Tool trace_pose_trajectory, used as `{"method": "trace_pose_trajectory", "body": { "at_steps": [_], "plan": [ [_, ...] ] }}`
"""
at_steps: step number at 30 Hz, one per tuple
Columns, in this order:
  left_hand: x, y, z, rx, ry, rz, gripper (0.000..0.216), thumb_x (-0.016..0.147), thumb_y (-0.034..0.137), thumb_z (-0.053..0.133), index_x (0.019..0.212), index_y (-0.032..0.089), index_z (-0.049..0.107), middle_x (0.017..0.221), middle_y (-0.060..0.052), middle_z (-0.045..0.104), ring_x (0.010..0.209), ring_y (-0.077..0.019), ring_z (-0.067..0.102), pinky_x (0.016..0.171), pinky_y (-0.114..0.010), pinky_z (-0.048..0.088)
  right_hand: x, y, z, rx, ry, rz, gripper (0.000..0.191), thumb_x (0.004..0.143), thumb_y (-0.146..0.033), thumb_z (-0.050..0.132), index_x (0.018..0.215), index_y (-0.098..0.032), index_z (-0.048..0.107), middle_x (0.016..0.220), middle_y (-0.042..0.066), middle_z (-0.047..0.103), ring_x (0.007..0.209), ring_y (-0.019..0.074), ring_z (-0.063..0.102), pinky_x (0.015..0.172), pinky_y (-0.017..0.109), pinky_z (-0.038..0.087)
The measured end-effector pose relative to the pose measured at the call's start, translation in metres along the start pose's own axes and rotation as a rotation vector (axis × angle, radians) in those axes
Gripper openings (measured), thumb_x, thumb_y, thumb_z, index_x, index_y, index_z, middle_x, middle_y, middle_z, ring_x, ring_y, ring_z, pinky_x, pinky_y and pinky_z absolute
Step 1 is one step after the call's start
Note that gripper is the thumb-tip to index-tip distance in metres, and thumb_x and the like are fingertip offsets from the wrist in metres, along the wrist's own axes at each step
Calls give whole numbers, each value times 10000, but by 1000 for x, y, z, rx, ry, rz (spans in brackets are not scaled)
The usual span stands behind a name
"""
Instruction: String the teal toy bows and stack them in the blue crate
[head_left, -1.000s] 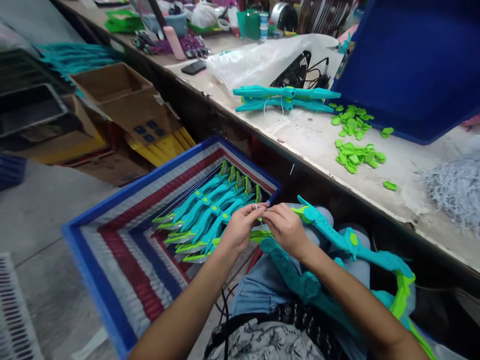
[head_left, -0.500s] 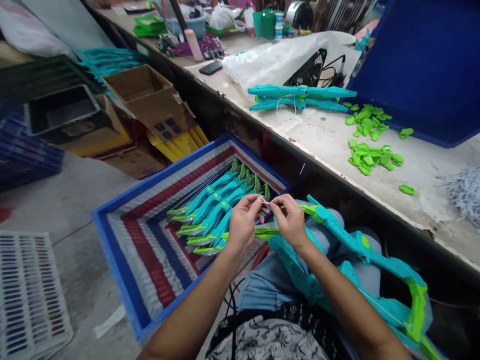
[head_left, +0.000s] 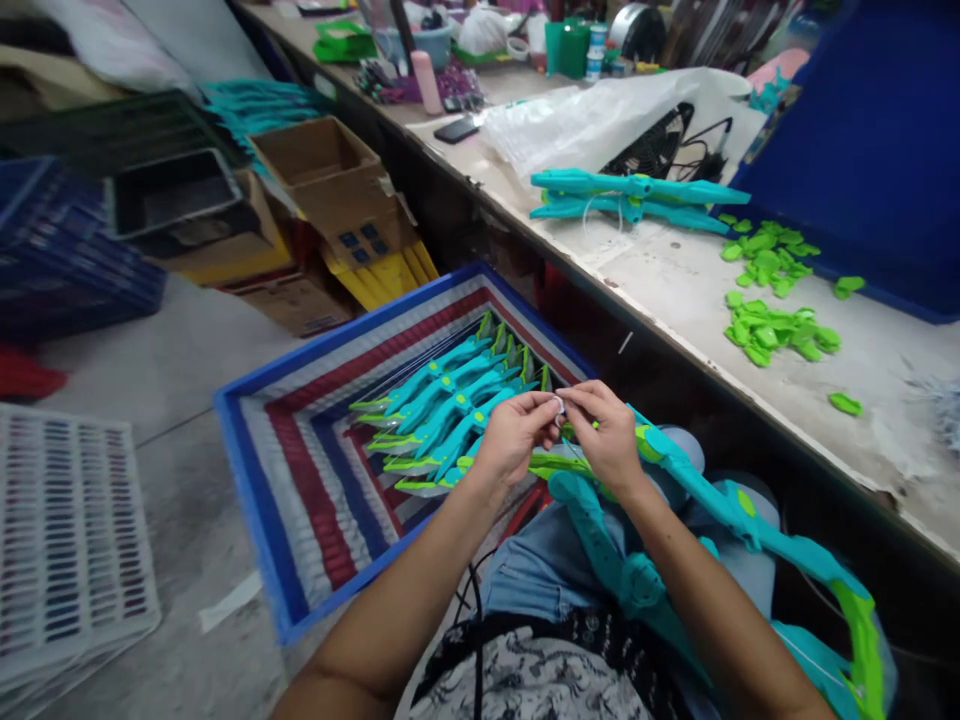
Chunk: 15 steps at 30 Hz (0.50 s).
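My left hand (head_left: 516, 438) and my right hand (head_left: 604, 437) meet in front of my lap, both with fingertips pinched. Between them runs a thin white string (head_left: 559, 405), looped at the left fingertips. Across my knees rests a teal and green plastic toy bow (head_left: 701, 492), partly hidden by my right forearm. Its green end passes behind my hands. Left of my hands, several similar bows (head_left: 450, 390) lie side by side in a blue-rimmed crate (head_left: 252, 530) lined with striped cloth.
On the workbench (head_left: 675, 275) lie more teal bow pieces (head_left: 637, 190), piles of small green plastic parts (head_left: 780, 328) and a phone (head_left: 456, 130). A large blue bin (head_left: 862, 150) leans at the right. Cardboard boxes (head_left: 322, 170) and a white slatted basket (head_left: 71, 530) stand at the left.
My view has turned a little left, so the scene sits further right. The string between my hands is now drawn into a small loop at my fingertips, and the hands are closer together.
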<state>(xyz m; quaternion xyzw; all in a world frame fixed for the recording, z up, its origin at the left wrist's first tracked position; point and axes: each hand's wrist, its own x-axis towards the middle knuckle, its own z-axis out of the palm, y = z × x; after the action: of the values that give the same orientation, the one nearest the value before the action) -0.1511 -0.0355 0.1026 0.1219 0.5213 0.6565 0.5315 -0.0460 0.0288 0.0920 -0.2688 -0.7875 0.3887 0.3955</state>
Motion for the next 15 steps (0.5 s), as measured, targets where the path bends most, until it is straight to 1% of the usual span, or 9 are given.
{"method": "trace_pose_trajectory", "body": {
  "at_steps": [3,6,8,11,13,15],
  "plan": [
    [-2,-4,9,-62,61,25,293,555,321,788,681,135,599,554,23,574,460,-75,508,376,-163,356,-4,-3,-2,-59,16,-28,246,894,-169,497,1062,-215,670,880,41,635,752,132,619,648,250,512],
    [-3,-5,13,-101,102,37,239,598,299,754,671,142,590,587,18,582,501,-93,541,396,-176,388,-3,-4,-9,-165,17,-158,201,893,-203,529,1014,-227,688,882,48,635,791,152,620,679,273,522],
    [-4,-3,11,-134,68,-13,206,618,284,737,668,137,601,624,-7,611,550,-117,583,417,-187,406,0,-3,-16,-212,-20,-228,164,888,-211,550,946,-227,702,862,44,635,782,152,620,685,276,523],
    [-8,-2,6,-167,-14,-78,169,626,254,722,694,122,642,695,-52,654,663,-164,639,474,-208,445,5,0,-24,-275,-93,-292,143,885,-202,555,896,-219,697,832,35,643,755,146,621,680,270,520],
    [-9,-4,3,-152,-43,-64,179,606,233,734,721,115,664,710,-54,656,681,-168,640,510,-223,466,7,0,-27,-332,-128,-339,125,882,-196,558,867,-210,681,817,36,649,748,146,619,684,271,516],
    [-8,-7,1,-125,-49,-24,205,584,228,753,731,115,666,696,-34,641,628,-141,615,524,-229,471,6,-2,-25,-371,-137,-369,111,882,-186,553,845,-197,658,799,38,652,739,146,618,688,270,509]
  ]
}}
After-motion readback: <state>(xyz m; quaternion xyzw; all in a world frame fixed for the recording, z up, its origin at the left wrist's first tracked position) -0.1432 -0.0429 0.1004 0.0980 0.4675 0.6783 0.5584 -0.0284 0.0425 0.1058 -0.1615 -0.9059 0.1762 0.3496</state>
